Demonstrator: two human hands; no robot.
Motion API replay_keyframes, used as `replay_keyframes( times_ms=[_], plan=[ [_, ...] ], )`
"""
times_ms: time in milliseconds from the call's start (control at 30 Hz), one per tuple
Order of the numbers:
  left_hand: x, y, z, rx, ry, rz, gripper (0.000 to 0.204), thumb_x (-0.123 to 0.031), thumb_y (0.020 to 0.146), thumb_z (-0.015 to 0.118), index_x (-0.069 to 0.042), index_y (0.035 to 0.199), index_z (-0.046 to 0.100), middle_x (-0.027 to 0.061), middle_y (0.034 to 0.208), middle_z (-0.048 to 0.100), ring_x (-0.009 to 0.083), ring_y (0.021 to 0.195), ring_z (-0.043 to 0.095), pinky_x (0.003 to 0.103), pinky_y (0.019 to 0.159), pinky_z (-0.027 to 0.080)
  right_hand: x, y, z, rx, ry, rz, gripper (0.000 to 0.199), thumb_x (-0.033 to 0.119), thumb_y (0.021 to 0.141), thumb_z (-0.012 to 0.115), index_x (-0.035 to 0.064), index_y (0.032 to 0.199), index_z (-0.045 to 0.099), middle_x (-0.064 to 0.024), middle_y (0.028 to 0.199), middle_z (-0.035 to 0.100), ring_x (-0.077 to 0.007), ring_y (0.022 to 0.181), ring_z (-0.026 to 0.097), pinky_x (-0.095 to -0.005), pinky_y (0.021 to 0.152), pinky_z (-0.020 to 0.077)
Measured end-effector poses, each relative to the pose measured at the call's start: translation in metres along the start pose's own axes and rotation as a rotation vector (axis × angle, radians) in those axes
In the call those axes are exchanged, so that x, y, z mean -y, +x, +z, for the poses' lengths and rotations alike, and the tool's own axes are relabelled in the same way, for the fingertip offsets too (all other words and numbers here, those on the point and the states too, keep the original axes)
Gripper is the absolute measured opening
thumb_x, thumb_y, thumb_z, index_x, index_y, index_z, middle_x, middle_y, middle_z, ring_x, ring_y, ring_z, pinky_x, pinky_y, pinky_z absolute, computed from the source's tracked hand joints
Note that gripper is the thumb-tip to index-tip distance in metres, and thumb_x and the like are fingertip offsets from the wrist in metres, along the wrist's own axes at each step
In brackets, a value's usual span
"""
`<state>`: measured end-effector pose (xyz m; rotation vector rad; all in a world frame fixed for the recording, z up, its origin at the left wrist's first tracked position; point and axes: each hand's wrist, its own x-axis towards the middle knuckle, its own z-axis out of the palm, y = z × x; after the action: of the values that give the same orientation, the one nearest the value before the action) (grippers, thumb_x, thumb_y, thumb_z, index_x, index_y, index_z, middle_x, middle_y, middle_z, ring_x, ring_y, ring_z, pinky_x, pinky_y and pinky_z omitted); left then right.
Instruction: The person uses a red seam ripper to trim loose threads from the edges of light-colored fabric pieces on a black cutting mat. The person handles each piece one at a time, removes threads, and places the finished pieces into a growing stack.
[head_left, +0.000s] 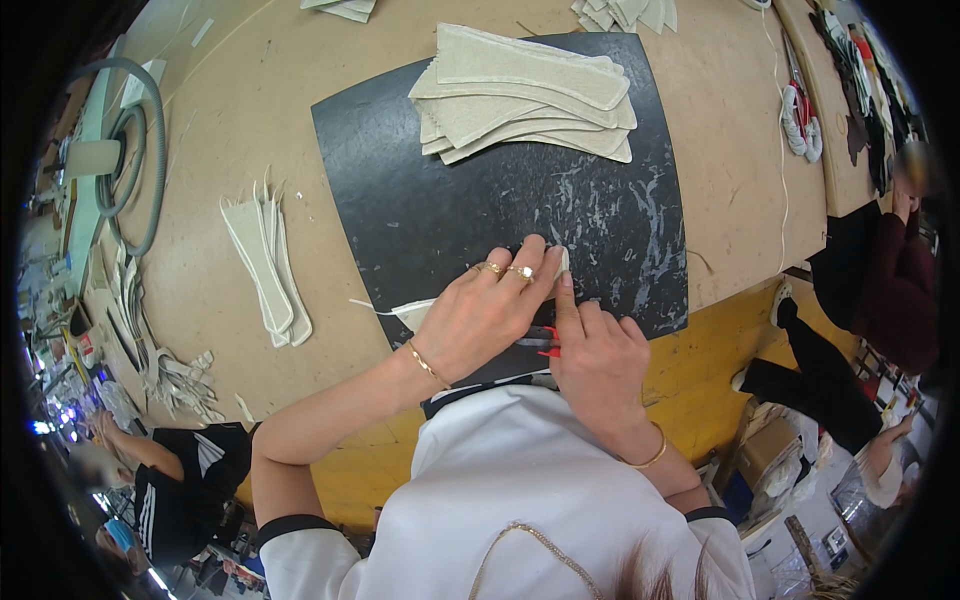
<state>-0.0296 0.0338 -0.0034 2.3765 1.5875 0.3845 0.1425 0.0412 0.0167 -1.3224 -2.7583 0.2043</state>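
Under my left hand lies a beige fabric piece with a pale edging, on a black cutting board. A white cord trails off its left end. My left fingers are bent over the piece and press it down, hiding most of it. My right hand is closed around red-handled scissors, whose grey blades point left; much of the tool is hidden in the palm. The right index finger reaches out to the piece's right end, beside the left fingertips.
A stack of matching beige pieces rests on the board's far side. Narrower edged pieces lie left of it. Further left are a coiled grey hose and cut strips. Scissors with wrapped handles lie right. Other people stand at both sides.
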Motion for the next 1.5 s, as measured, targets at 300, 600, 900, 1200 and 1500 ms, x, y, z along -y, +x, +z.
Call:
replay_keyframes(
  times_ms=[300,600,900,1200,1500],
  plan=[
    [0.018,-0.001,-0.004,0.0,0.127,0.031,0.046,-0.017,0.086,0.06,-0.025,0.131,0.062,0.0045,0.122,0.054,0.0204,0.097,0.053,0.032,0.075,0.043,0.005,-0.002,-0.008,0.165,0.027,-0.015,0.051,0.006,0.073,0.063,-0.0083,0.121,0.063,-0.0005,0.064,0.048,-0.0126,0.053,0.052,-0.0266,0.051,0.0389],
    [0.016,-0.003,0.007,-0.085,0.066,0.006,0.048,-0.015,0.084,0.061,-0.023,0.131,0.062,0.0049,0.122,0.055,0.0206,0.099,0.053,0.032,0.075,0.042,0.001,-0.017,-0.01,0.192,0.153,-0.026,0.056,0.008,0.068,0.064,-0.0051,0.123,0.064,-0.0021,0.067,0.052,-0.0141,0.057,0.057,-0.0301,0.053,0.0394],
    [0.037,0.0,-0.01,0.075,0.051,0.35,0.049,-0.02,0.083,0.064,-0.024,0.132,0.059,-0.0025,0.144,0.05,0.0207,0.123,0.051,0.037,0.095,0.042,-0.02,-0.007,-0.021,0.267,0.428,0.069,0.061,0.005,0.064,0.069,0.0043,0.125,0.065,-0.0023,0.069,0.059,-0.0212,0.061,0.059,-0.0326,0.058,0.0416],
    [0.021,-0.021,-0.01,-0.105,0.129,-0.241,0.054,-0.013,0.081,0.07,-0.017,0.133,0.058,0.0041,0.148,0.047,0.0257,0.132,0.044,0.041,0.101,0.036,-0.053,0.059,-0.056,0.283,0.455,0.098,0.031,0.013,0.077,0.073,0.0054,0.107,0.072,-0.0119,0.068,0.062,-0.0299,0.057,0.057,-0.0357,0.054,0.0437],
    [0.013,-0.034,-0.006,-0.129,0.054,-0.318,0.049,-0.019,0.085,0.068,-0.015,0.133,0.057,0.0055,0.147,0.048,0.0264,0.133,0.046,0.042,0.105,0.037,-0.016,0.096,-0.03,0.467,0.646,0.236,0.042,0.037,0.09,0.07,-0.0025,0.075,0.066,-0.0125,0.051,0.049,-0.0259,0.047,0.045,-0.036,0.05,0.0402]
  ],
)
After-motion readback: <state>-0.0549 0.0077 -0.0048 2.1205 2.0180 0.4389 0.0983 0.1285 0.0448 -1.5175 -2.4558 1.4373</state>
